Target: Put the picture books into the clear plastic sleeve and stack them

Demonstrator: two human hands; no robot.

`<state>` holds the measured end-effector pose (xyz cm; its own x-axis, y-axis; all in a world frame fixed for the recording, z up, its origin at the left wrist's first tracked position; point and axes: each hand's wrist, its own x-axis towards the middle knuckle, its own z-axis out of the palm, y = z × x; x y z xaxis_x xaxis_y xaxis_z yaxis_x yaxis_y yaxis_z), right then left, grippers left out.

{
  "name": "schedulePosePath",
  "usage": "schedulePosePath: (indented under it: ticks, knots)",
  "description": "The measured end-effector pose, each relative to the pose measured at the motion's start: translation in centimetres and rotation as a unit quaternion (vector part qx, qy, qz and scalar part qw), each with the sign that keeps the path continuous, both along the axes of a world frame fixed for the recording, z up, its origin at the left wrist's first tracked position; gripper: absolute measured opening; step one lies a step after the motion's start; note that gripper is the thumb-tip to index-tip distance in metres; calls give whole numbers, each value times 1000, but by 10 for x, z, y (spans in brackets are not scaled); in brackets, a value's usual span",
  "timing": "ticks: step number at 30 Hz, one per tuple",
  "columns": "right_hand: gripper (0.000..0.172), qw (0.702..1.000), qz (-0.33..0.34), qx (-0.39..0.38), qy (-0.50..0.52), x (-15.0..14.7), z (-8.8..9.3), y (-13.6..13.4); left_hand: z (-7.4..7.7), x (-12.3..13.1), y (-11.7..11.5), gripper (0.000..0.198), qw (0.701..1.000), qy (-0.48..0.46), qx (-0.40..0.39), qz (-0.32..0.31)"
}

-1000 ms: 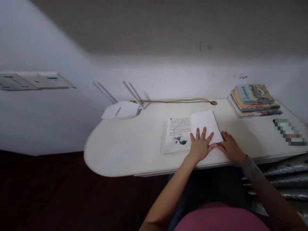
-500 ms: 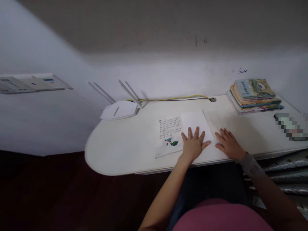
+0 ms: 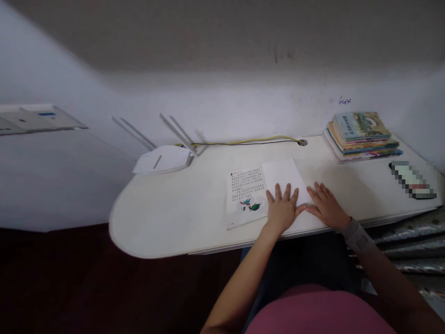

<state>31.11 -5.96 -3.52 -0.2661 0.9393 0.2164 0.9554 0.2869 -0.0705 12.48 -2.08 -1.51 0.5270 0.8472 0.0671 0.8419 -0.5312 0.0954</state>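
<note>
An open book (image 3: pixel 246 213) lies on the white desk, its left page printed with text and a small coloured picture of a leaf. Its right page is blank white. My left hand (image 3: pixel 281 208) rests flat on the lower part of that blank page, near the fold, with fingers spread. Just beyond the book's right edge is my right hand (image 3: pixel 327 205), its fingers stretched out and its thumb reaching to the page edge by my left thumb. Neither hand grips anything.
A white router (image 3: pixel 162 159) with upright antennas stands on the desk (image 3: pixel 156 213) at the left. Yellow and black cables (image 3: pixel 239 142) run along the wall to a round hole. At the right are a stack of books (image 3: pixel 361 139) and a phone (image 3: pixel 412 180), partly blurred.
My right hand has moved left, closer to the book, and its thumb now meets the page edge. My left hand stays flat on the page. The view has shifted slightly.
</note>
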Motion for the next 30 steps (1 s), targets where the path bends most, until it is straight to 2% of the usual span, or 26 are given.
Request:
schedulePosePath:
  ticks: [13, 23, 30]
  knots:
    - [68, 999, -34, -21, -9, -5, 1, 1, 2, -1, -18, 62, 1000, 2, 4, -2]
    - [70, 999, -34, -21, -13, -5, -1, 2, 5, 1, -15, 65, 1000, 17, -10, -21]
    - [63, 999, -34, -7, -24, -6, -3, 3, 4, 10, -10, 67, 998, 2, -35, -47]
